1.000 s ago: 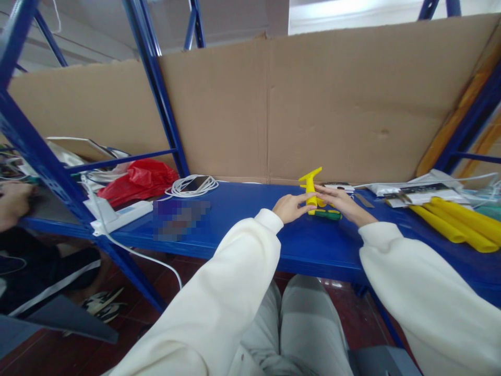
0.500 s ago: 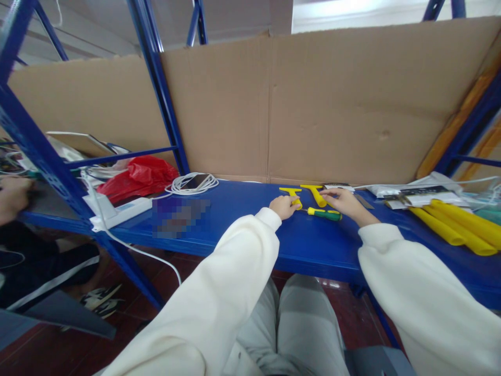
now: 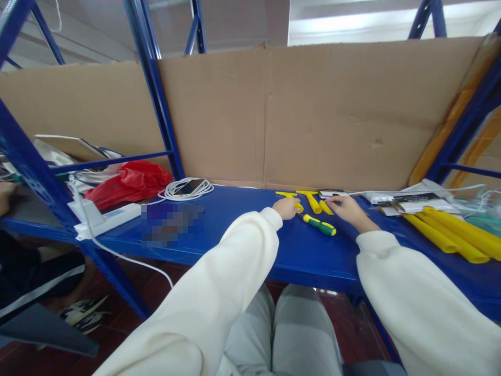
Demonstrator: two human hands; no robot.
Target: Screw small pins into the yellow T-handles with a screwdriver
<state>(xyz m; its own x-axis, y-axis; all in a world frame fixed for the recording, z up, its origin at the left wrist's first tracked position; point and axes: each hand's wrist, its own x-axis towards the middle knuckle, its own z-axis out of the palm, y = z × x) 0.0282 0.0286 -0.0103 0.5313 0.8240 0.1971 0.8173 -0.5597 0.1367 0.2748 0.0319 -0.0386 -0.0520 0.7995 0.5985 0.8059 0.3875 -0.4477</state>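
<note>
A yellow T-shaped tool (image 3: 290, 195) lies across the blue shelf, with my left hand (image 3: 285, 208) closed around its stem. A second yellow T-shaped piece (image 3: 312, 202) rests just to the right, its stem pointing toward me. Beside that stem a small yellow strip (image 3: 326, 208) shows at the fingertips of my right hand (image 3: 347, 210), which are pinched on its upper end. In front of both hands a yellow-and-green screwdriver handle (image 3: 320, 225) lies on the shelf; no shaft can be made out.
Several yellow tubes (image 3: 450, 237) and flat white-and-black packages (image 3: 420, 202) lie at right. To the left are a white power strip (image 3: 117, 219), a coiled white cable (image 3: 178, 189) and a red bag (image 3: 133, 183). Cardboard (image 3: 332, 115) stands behind; a person sits at far left.
The yellow strip has come into view by my right fingertips. The screwdriver handle has shifted slightly left and toward me, at a steeper slant. The left hand keeps hold of its tool.
</note>
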